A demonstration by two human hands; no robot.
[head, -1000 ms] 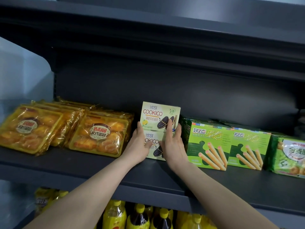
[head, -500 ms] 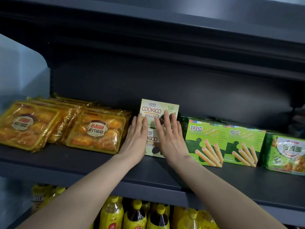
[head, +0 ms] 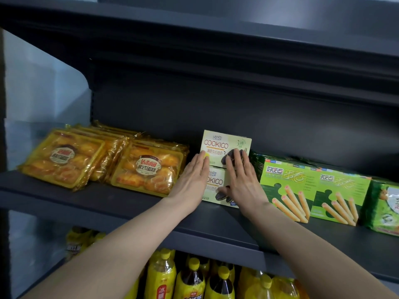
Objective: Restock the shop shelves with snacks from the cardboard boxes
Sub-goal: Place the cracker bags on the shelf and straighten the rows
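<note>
Hands [head: 193, 180] now flat; boxes [head: 226, 143] between packs [head: 149, 169]

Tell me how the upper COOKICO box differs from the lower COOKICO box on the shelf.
The upper COOKICO box rests on the lower COOKICO box, which stands on the shelf. The upper COOKICO box shows its whole name; the left hand covers part of the name on the lower COOKICO box. Both share the same pale green print with dark cookies.
</note>
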